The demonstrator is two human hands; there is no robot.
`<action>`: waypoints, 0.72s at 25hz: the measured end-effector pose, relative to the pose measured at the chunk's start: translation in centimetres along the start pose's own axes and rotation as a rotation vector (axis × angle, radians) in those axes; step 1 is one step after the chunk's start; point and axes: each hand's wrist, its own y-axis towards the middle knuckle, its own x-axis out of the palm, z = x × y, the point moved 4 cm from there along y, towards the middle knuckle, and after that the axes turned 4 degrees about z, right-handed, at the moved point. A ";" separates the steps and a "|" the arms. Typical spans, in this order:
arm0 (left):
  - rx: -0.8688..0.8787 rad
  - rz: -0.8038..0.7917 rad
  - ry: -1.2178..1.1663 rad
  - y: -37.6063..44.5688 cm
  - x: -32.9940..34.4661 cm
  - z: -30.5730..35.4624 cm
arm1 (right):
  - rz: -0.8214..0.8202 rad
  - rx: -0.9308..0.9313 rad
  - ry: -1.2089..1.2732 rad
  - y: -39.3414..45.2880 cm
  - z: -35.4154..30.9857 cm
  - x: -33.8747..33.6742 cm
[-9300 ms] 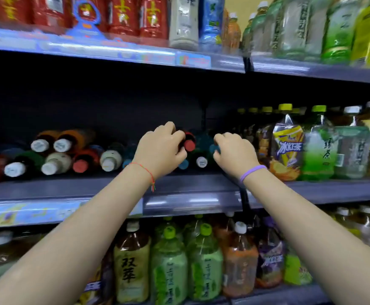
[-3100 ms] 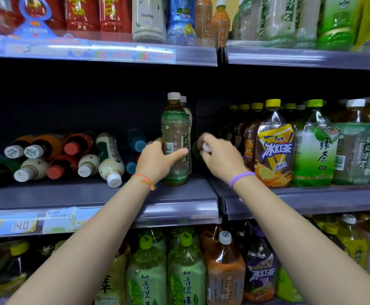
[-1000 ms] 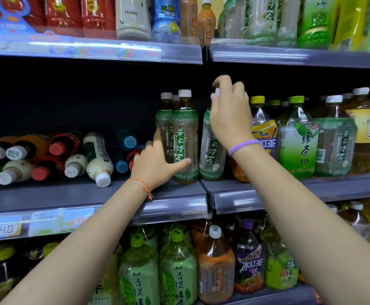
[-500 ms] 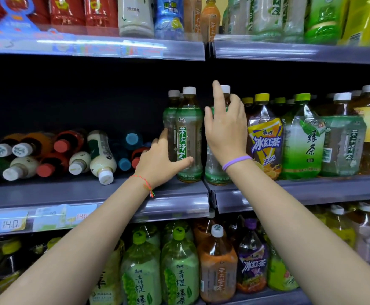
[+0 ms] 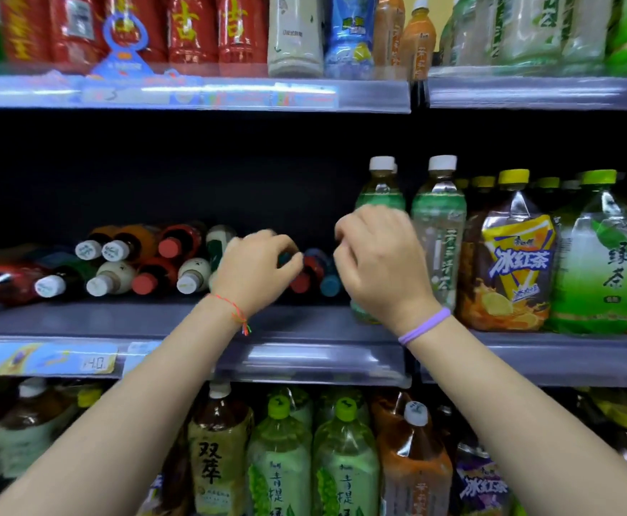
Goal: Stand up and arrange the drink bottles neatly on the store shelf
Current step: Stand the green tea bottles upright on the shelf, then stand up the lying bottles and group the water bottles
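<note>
Head view | done: two green tea bottles [image 5: 439, 232] upright on shelf [image 5: 304, 322] | left: toppled bottles [image 5: 118, 266] lying left of them | left hand [image 5: 254, 268], right hand [image 5: 379, 262]: grip curled, contents cannot tell.

A person's two bare forearms reach toward the middle shelf [image 5: 304, 325] of a store drinks display. On that shelf, left of centre, small bottles [image 5: 118, 262] lie on their sides, caps facing out. The left hand [image 5: 252, 270], a red string at its wrist, has its fingers curled just in front of the rightmost fallen bottles. The right hand [image 5: 379, 262], with a purple band, hovers with curled fingers in front of a standing green tea bottle [image 5: 380, 195]. A second green tea bottle [image 5: 439, 221] stands just right of it, then larger iced tea bottles [image 5: 516, 262]
</note>
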 end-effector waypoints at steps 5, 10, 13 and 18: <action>-0.028 -0.420 0.287 -2.2 -0.6 -7.5 | -0.702 0.284 -0.023 -0.8 -3.8 7.5; 0.052 -0.394 0.153 -3.2 -0.6 -9.5 | -0.973 0.454 -0.297 -2.0 -3.7 12.2; 0.062 -0.341 0.134 -3.1 -0.5 -9.2 | -0.978 0.471 -0.349 -2.1 -3.4 12.3; 0.081 -0.284 0.111 -3.1 0.0 -9.5 | -0.720 0.498 -0.403 -0.7 -4.4 9.8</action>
